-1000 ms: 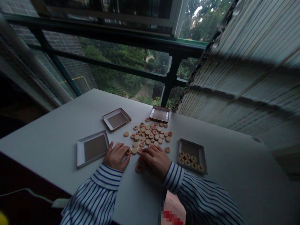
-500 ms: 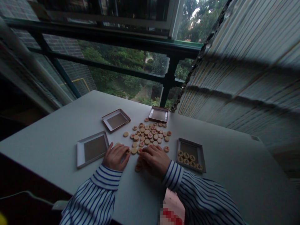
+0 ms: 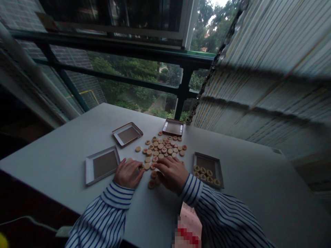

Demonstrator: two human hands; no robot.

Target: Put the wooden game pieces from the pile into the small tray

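Round wooden xiangqi pieces (image 3: pixel 155 144) with red or black characters lie in a loose heap mid-table, some of them blank side up. At the heap's near left edge, my left hand (image 3: pixel 128 173) pinches a black-marked xiangqi piece (image 3: pixel 141 167) between thumb and fingers. My right hand (image 3: pixel 172 173) reaches over the near right side of the heap, thumb and fingers apart. Its fingertips are beside a red-marked piece (image 3: pixel 153 166), and it hides some pieces behind it. Below its thumb sit a few red pieces (image 3: pixel 151 184) set apart from the heap.
On the right, a shallow box tray (image 3: pixel 221 168) holds several black-marked pieces in rows. Other shallow trays stand at the left (image 3: pixel 89 172), back left (image 3: pixel 119 139) and back centre (image 3: pixel 173 120) of the white table (image 3: pixel 64 144). A pink object (image 3: pixel 190 220), partly pixelated, lies at the near edge.
My right hand has lifted and its fingers have spread, uncovering more of the red pieces below its thumb. The left hand keeps its pinch. The view has shifted slightly.
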